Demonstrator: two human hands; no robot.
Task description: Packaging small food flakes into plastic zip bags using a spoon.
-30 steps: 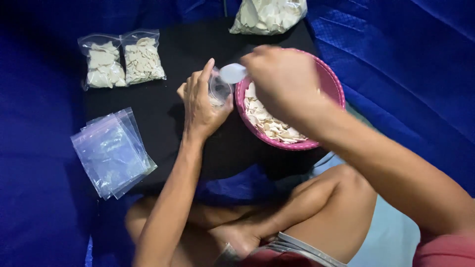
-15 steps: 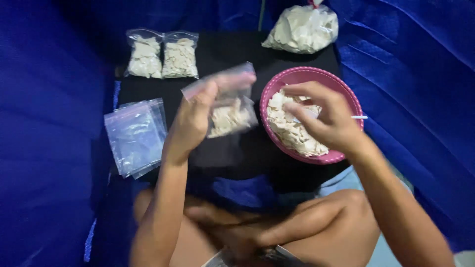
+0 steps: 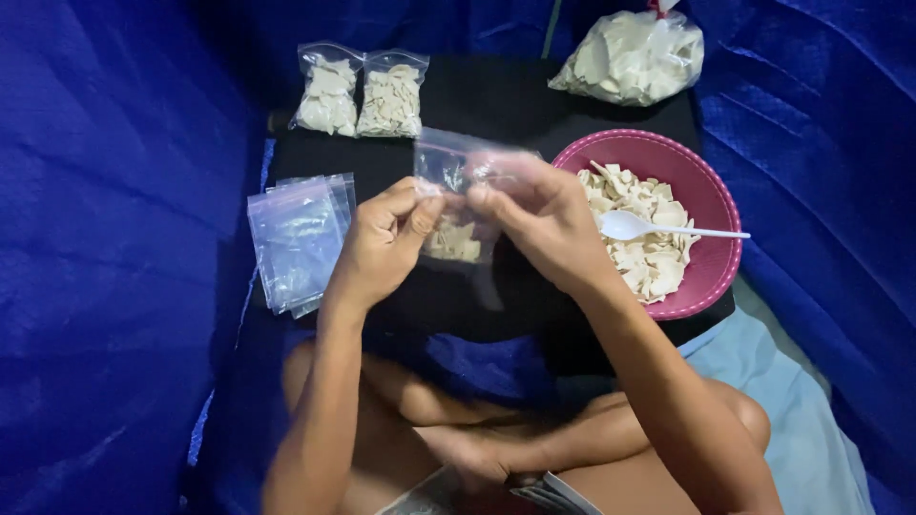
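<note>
Left hand (image 3: 382, 243): grip closed, thumb and fingers pinching the left top edge of a small clear bag (image 3: 458, 205). Right hand (image 3: 539, 219): grip closed on the right top edge of the same bag; fingers blurred, so the exact finger placement cannot be told. The bag is held between both hands above the middle of the black counter (image 3: 496, 100), upright, with pale chips settled in its lower part.

Right of the hands, a pink bowl (image 3: 711, 191) stands on the counter, holding a heap of pale chips (image 3: 649, 248). A white plastic spoon (image 3: 668, 229) lies across the chips, its handle pointing right over the rim.

Far left on the counter, two filled clear bags (image 3: 361, 95) lie side by side, touching. At the left counter edge, a stack of empty clear bags (image 3: 301, 238) lies flat, just beside the left hand. At the far right, a large clear sack of chips (image 3: 630, 57) rests. Blue sheeting (image 3: 114, 238) surrounds the counter.
</note>
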